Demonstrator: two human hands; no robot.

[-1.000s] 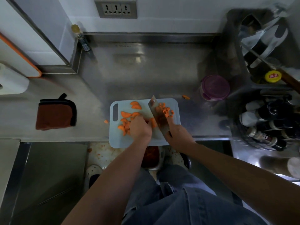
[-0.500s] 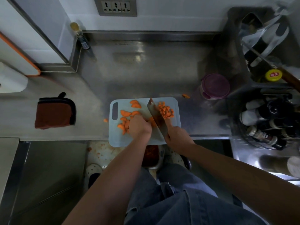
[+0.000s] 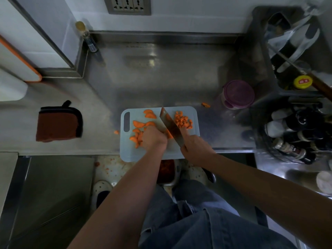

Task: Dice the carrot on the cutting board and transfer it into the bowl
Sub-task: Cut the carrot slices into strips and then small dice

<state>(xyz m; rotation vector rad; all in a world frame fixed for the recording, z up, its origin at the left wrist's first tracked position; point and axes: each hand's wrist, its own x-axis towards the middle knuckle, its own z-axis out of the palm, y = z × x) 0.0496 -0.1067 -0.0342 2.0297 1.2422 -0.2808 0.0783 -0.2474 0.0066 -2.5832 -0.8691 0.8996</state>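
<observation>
**While Slices Wait, Knife Works Through Carrot**

As the knife stands with its tip toward 11 o'clock, a person's left hand curls knuckles-up over slices at the middle of the board. It pins them down just beside the blade. The right hand, at 5 o'clock on the board, is closed tight round the handle, with one finger lying along the blade's side.

More half-moon slices lie from 9 to 11 o'clock of the left hand. The finished dice sit heaped at 2 o'clock, right of the blade. Two strays lie on the counter, one off the board's 1 o'clock corner and one off its 9 o'clock edge.

Which vessel serves as the bowl cannot be told.

Carrot is stiff and light. The slices should sit steady on their flat faces and are best held from above with fingertips tucked back from the edge. The dice look small and prone to roll, as the strays suggest. They are better gathered on the blade's flat or in a cupped palm than pinched one by one.
</observation>
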